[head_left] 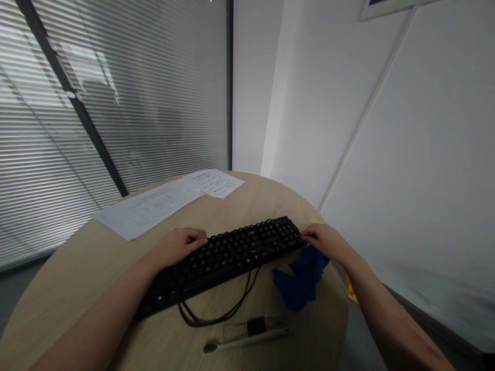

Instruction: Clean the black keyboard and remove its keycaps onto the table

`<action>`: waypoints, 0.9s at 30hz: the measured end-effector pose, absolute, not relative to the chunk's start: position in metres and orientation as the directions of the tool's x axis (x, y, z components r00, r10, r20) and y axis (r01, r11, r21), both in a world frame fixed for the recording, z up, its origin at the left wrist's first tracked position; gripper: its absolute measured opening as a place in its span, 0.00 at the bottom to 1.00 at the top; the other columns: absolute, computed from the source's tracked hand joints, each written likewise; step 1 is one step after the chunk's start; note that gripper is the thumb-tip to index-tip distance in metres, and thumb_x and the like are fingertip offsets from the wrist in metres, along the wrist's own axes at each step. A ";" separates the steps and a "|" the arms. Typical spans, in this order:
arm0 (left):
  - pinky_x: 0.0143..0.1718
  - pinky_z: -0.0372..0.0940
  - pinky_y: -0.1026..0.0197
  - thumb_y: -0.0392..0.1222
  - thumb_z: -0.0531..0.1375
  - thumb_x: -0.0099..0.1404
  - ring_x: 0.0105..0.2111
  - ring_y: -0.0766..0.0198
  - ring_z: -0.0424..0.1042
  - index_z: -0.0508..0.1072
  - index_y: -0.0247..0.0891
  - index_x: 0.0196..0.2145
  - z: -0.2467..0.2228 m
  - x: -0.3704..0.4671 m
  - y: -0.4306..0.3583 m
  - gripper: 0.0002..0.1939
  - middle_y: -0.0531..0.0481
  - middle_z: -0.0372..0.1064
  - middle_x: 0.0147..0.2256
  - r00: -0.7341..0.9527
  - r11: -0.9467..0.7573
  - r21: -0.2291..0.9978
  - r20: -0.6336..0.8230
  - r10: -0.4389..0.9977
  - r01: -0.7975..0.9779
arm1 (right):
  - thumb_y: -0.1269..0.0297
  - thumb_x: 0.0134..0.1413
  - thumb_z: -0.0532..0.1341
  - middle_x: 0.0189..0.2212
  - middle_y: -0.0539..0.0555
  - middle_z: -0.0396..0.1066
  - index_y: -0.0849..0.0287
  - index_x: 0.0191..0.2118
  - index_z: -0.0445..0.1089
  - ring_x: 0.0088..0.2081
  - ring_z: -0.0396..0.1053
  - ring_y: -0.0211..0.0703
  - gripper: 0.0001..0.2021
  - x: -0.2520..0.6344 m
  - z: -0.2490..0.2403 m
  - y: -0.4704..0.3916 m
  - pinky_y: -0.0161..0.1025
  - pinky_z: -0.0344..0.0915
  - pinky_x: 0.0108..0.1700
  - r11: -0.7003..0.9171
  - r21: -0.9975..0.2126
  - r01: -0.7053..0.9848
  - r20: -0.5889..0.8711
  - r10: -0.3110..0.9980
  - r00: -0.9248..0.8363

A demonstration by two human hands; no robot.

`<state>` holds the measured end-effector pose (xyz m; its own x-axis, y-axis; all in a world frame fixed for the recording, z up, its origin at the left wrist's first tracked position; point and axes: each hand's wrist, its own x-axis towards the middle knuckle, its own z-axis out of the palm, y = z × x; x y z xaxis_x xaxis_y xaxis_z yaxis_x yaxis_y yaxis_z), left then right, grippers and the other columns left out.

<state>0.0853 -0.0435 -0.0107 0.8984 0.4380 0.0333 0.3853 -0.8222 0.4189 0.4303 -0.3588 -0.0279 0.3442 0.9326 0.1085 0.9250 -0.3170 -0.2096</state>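
Note:
A black keyboard (235, 251) lies slantwise across the table, its right end farther from me than its left. My left hand (181, 245) is closed at its far edge, with the thumb over the keys. At the right end, my right hand (323, 238) pinches the keyboard's corner between thumb and fingers. A crumpled blue cloth (297, 286) lies just below my right hand. The keyboard's black cable (216, 322) loops out on the near side. My left forearm hides part of the keyboard's left end.
Printed paper sheets (154, 206) lie at the back left of the round wooden table (266, 196). Near the front are a thin pale stick with a dark end (251, 339) and a small black block (256, 325). A white wall (406, 154) stands close on the right.

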 end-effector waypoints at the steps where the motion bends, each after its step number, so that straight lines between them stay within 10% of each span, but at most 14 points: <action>1: 0.35 0.61 0.60 0.62 0.53 0.66 0.32 0.58 0.73 0.77 0.41 0.29 -0.011 0.085 -0.043 0.24 0.51 0.75 0.28 0.898 -0.822 0.420 0.034 0.439 0.385 | 0.66 0.61 0.58 0.40 0.56 0.79 0.55 0.40 0.80 0.43 0.75 0.48 0.11 0.432 -0.029 -0.354 0.40 0.67 0.48 -0.322 -0.214 0.922 0.118 0.929 0.351; 15: 0.34 0.59 0.59 0.63 0.54 0.64 0.31 0.57 0.73 0.77 0.41 0.29 -0.011 0.087 -0.046 0.24 0.50 0.75 0.27 0.865 -0.787 0.428 0.022 0.501 0.444 | 0.63 0.62 0.57 0.37 0.55 0.78 0.54 0.36 0.79 0.40 0.75 0.49 0.12 0.425 -0.039 -0.388 0.43 0.68 0.45 -0.304 -0.265 0.915 0.101 0.935 0.340; 27: 0.33 0.56 0.59 0.62 0.53 0.65 0.31 0.58 0.71 0.74 0.41 0.27 -0.013 0.087 -0.047 0.23 0.50 0.74 0.28 0.872 -0.811 0.384 0.030 0.489 0.442 | 0.57 0.65 0.56 0.38 0.57 0.77 0.54 0.40 0.76 0.43 0.74 0.50 0.12 0.416 -0.057 -0.366 0.46 0.69 0.48 -0.277 -0.387 0.879 0.484 0.751 0.449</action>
